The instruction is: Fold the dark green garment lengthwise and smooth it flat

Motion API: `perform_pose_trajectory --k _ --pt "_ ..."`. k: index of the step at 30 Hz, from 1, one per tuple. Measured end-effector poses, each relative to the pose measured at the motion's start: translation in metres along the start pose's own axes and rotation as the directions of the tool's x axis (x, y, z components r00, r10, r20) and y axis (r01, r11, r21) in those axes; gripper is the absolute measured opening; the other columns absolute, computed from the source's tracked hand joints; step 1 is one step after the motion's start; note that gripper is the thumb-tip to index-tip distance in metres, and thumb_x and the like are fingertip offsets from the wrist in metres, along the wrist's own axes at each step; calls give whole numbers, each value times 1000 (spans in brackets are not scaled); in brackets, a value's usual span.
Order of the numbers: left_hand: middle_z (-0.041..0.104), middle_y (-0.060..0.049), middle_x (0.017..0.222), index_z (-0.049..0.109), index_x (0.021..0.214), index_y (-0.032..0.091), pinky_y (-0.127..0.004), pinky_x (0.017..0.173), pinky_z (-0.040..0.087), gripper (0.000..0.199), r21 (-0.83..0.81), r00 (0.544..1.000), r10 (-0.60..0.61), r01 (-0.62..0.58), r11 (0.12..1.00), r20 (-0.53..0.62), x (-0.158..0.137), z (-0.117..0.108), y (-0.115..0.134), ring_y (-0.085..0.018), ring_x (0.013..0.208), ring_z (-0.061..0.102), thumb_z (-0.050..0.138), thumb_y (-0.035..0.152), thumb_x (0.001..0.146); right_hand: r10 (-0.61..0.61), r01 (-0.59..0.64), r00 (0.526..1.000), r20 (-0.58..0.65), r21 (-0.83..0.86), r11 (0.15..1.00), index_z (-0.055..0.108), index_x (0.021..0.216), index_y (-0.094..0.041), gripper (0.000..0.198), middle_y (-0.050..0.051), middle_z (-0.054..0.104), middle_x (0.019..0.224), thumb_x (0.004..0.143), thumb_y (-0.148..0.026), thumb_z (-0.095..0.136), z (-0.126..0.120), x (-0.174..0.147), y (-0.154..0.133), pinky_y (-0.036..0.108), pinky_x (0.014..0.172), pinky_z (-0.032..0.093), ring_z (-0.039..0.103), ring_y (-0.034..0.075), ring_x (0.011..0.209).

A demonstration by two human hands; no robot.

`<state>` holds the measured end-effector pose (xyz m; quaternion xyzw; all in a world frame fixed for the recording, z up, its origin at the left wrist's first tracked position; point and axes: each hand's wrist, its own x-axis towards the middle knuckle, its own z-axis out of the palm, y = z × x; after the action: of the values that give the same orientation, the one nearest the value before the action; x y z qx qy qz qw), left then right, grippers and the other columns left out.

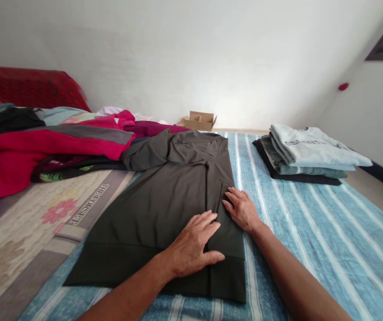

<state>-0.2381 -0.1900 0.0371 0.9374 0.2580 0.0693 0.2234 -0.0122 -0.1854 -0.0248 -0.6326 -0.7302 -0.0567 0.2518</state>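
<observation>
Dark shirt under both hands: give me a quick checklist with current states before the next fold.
1. Left hand flat on the dark shirt: ok.
2. Right hand on the folded right edge: ok.
3. Right side folded in straight: ok.
4. Left sleeve folded in: not ok, it runs toward the red garment.
5. Hem free of wrinkles: cannot tell.
6. Folded stack apart from the shirt on the striped sheet: ok.

This is looking like a bedroom in a home. A striped blue sheet (311,232) is covering a bed, a pile of unfolded clothes (44,147) is lying on it, and a stack of folded shirts (308,154) is sitting near the white wall (178,53).
</observation>
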Motion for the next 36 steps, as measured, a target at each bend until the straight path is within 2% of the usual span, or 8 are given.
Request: perform_pose_trajectory --k 10,17,24,30,36 --pt "29 -14 151 48 131 17 -50 111 21 65 21 993 -9 6 1000 117 1 -1 0 -29 141 18 70 38 74 -2 2 1000 -6 -3 1000 61 113 -15 34 15 57 126 95 -35 41 -1 -1 1 45 99 39 48 27 122" --pt "26 -13 152 46 133 19 -50 112 19 65 33 990 -9 4 999 140 0 -2 2 -28 142 16 69 37 75 -2 2 1000 -9 -12 1000 60 114 -17 33 13 56 127 95 -36 40 1 -2 2 43 98 39 48 26 123" --pt "12 -13 156 34 142 20 -50 114 11 78 96 972 -73 53 994 222 -1 -2 1 -27 143 5 68 43 75 -10 11 1000 27 -29 1000 59 116 -14 42 16 55 129 94 -45 42 -4 0 -1 45 100 37 47 28 124" --pt "9 -10 156 28 145 26 -51 114 11 83 58 974 -70 59 997 215 -5 0 -7 -28 143 4 66 48 75 -7 11 998 60 -68 998 55 122 -11 55 17 52 132 93 -55 38 -7 0 -8 51 102 35 45 31 125" --pt "5 -8 156 27 146 27 -53 114 9 88 -12 966 -85 91 996 245 -7 -5 -8 -29 143 3 69 46 71 6 -3 999 36 -78 997 56 121 -13 55 16 53 132 92 -56 38 -1 0 -12 51 103 36 46 31 124"
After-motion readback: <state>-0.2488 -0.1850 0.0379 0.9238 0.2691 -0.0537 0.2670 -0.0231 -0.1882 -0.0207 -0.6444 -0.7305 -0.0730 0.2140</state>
